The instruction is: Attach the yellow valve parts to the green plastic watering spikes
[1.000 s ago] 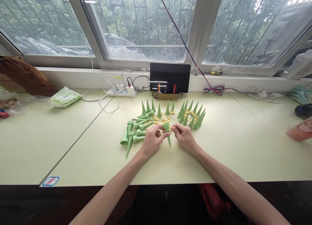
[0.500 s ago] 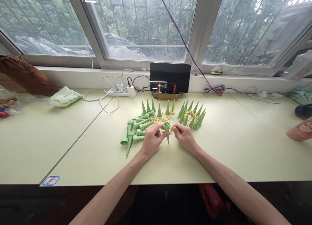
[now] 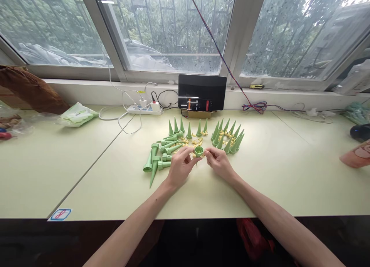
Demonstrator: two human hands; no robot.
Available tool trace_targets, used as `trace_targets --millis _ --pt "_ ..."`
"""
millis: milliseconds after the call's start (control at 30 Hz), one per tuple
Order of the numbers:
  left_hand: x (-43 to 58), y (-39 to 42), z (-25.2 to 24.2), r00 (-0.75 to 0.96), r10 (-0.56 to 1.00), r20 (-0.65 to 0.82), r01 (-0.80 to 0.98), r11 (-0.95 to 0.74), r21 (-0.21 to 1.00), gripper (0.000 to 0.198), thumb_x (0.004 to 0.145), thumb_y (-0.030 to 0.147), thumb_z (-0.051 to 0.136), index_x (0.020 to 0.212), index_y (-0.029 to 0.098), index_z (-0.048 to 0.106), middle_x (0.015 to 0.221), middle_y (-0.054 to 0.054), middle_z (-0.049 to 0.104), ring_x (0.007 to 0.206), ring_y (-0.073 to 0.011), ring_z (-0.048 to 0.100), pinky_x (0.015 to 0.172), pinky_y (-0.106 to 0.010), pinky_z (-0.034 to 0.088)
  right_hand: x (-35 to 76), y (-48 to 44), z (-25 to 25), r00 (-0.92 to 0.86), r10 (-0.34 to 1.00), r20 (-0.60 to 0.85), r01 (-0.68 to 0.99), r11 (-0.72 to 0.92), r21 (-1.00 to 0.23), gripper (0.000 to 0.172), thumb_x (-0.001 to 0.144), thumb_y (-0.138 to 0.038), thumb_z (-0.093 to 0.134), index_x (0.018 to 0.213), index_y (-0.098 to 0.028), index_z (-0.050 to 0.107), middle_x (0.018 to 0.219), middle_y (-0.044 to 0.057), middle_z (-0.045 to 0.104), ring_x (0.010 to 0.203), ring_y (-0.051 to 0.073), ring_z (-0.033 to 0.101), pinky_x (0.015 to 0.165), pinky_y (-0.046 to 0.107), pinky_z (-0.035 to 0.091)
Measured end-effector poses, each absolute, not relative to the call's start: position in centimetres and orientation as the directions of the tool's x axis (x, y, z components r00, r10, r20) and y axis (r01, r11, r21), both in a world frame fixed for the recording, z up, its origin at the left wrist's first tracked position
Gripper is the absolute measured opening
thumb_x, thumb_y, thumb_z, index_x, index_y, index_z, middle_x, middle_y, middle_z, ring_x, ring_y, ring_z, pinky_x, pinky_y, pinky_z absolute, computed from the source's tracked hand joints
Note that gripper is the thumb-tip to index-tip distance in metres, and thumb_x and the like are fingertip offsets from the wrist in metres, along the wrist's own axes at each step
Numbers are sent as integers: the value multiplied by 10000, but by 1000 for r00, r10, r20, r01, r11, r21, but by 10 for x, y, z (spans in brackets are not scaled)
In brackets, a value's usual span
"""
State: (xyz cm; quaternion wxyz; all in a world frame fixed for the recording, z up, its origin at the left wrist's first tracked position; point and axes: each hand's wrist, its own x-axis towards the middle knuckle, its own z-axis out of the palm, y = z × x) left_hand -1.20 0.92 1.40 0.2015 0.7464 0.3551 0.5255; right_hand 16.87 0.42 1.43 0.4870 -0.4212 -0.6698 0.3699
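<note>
Between the fingers and thumb of my left hand (image 3: pixel 181 165) is a green plant watering spike (image 3: pixel 198 151), its open threaded end turned up towards me. Most of its pointed body is hidden below the rim. My right hand (image 3: pixel 219 163) is closed in a pinch at the spike's right side. A small yellow piece (image 3: pixel 203 155) shows at those fingertips; its exact shape is too small to make out. Left of my hands lie several green spikes (image 3: pixel 155 170) on their sides. Loose yellow pieces (image 3: pixel 197 142) are scattered just beyond the hands.
Upright green spikes (image 3: pixel 189 131) stand behind the yellow pieces. More spikes (image 3: pixel 237 143) form a ring at the right. A black screen (image 3: pixel 202 88) with a phone before it stands by the window. Further off are a power strip (image 3: pixel 150 110) and a packet (image 3: pixel 78 115).
The held spike has tipped so that its open end faces me more and its point shows less. Both hands stay in almost the same place.
</note>
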Motion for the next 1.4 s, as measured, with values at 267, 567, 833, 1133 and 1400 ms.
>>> trace_targets --millis 267,567,833,1133,1400 --pt "-10 8 15 184 825 534 307 -564 766 209 869 371 681 982 201 636 914 -12 582 504 -44 460 468 -204 409 166 5 11 -132 928 348 165 367 -915 323 977 -421 505 770 -184 576 541 -44 421 489 108 351 489 257 293" --pt "-10 8 33 181 976 117 16 -122 992 458 888 566 572 731 135 586 633 -3 573 379 -66 478 356 -201 340 163 6 9 -15 911 412 215 405 -888 289 964 -412 528 793 -187 584 586 -41 416 508 106 350 485 252 299" --pt "-11 14 28 409 900 -152 -85 204 975 689 875 711 454 661 90 663 572 -77 637 348 -96 488 322 -217 328 162 3 14 -130 842 523 348 533 -771 252 970 -310 509 778 -180 607 649 -9 521 555 117 412 544 252 347" --pt "-16 15 24 477 871 -118 -159 218 963 588 855 646 565 733 80 671 702 -95 674 416 -93 523 365 -218 383 165 2 16 -134 860 492 345 506 -791 259 960 -317 506 767 -179 610 629 -11 525 536 117 419 528 251 348" --pt "-19 13 27 478 878 -34 -82 83 993 421 864 561 622 850 142 584 534 5 570 416 -102 507 408 -212 385 167 5 15 -128 883 452 320 468 -824 255 951 -324 513 752 -183 590 608 -25 473 537 116 390 527 255 329"
